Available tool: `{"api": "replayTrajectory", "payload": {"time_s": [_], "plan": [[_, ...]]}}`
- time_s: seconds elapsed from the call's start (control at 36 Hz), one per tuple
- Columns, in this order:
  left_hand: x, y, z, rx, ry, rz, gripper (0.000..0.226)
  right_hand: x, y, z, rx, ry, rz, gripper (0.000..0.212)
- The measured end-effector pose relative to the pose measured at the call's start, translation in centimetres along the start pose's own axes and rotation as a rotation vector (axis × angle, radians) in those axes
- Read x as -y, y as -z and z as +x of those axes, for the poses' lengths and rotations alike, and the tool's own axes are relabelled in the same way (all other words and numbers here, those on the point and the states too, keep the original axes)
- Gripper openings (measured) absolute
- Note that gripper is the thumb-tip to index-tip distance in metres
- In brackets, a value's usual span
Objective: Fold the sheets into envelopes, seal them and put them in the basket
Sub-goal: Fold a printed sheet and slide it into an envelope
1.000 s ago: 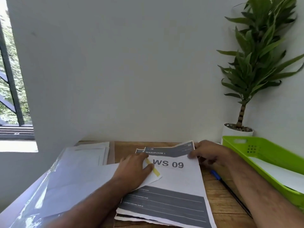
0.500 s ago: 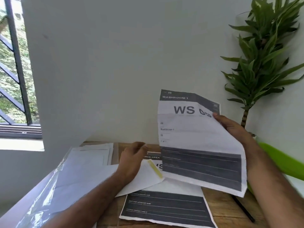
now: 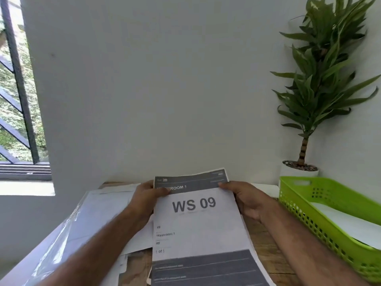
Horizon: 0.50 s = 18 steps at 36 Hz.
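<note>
My left hand (image 3: 147,198) and right hand (image 3: 245,199) pinch a sheet (image 3: 198,230), not yet folded; the basket (image 3: 296,203) beside my right hand holds paper (image 3: 346,223).

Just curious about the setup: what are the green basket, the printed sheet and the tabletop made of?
The bright green perforated basket looks like moulded plastic: smooth, slightly glossy, with a hole grid. The white printed sheet marked WS 09 looks like thin matte paper, curling at its top edge. The brown tabletop shows wood grain, perhaps real wood or laminate.
</note>
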<state>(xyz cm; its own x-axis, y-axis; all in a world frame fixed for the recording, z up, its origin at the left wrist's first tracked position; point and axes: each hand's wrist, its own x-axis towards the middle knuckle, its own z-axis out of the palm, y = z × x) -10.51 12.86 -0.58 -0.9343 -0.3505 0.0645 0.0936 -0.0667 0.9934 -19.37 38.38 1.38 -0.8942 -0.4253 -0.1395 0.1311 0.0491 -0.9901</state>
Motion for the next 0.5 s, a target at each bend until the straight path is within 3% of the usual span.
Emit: {"api": "replayTrajectory", "payload": {"time_s": [0.08,0.19,0.36,0.5], "plan": [[0.0,0.1,0.0,0.062,-0.057,-0.017,0.02,-0.4,0.0,0.4,0.003,0.066,-0.029,0.033],[-0.7,0.0,-0.5,0.136,-0.071,-0.021,0.04,-0.5,-0.3,0.6,-0.09,0.147,-0.011,0.026],[-1.3,0.5,-0.5,0.102,-0.041,0.017,0.023,-0.3,-0.8,0.8,-0.138,0.214,0.007,0.023],[-1.8,1.2,-0.3,0.094,0.024,-0.031,0.027,0.2,-0.6,0.5,-0.136,0.259,-0.026,0.026]]}}
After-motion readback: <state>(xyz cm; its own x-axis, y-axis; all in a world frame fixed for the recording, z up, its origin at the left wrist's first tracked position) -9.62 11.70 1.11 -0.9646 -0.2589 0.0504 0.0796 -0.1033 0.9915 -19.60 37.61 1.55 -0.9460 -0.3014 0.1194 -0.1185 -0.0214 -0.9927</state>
